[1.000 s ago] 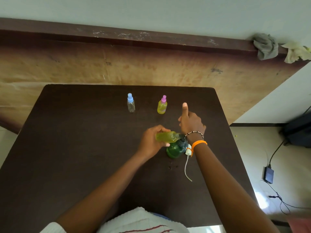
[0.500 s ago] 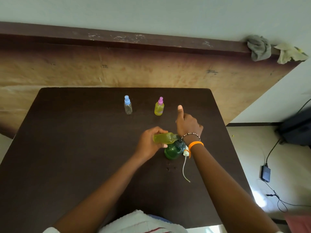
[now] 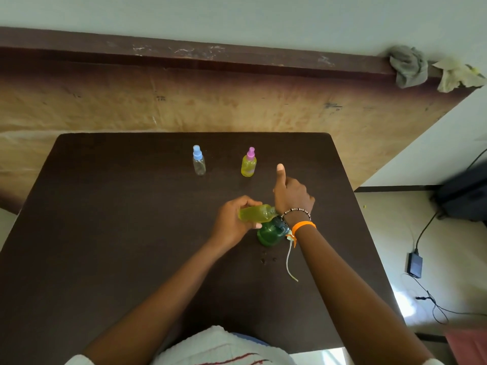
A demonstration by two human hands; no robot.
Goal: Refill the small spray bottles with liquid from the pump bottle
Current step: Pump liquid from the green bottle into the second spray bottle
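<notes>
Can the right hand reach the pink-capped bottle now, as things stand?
Probably yes. The right hand is over the pump bottle, with its thumb toward the pink-capped bottle. Only bare table lies between them.

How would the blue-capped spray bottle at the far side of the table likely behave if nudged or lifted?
The blue-capped spray bottle looks clear and seemingly empty, so probably very light. Standing upright, tall and narrow, it would likely tip easily when nudged. Its round body might then roll on the table.
</notes>
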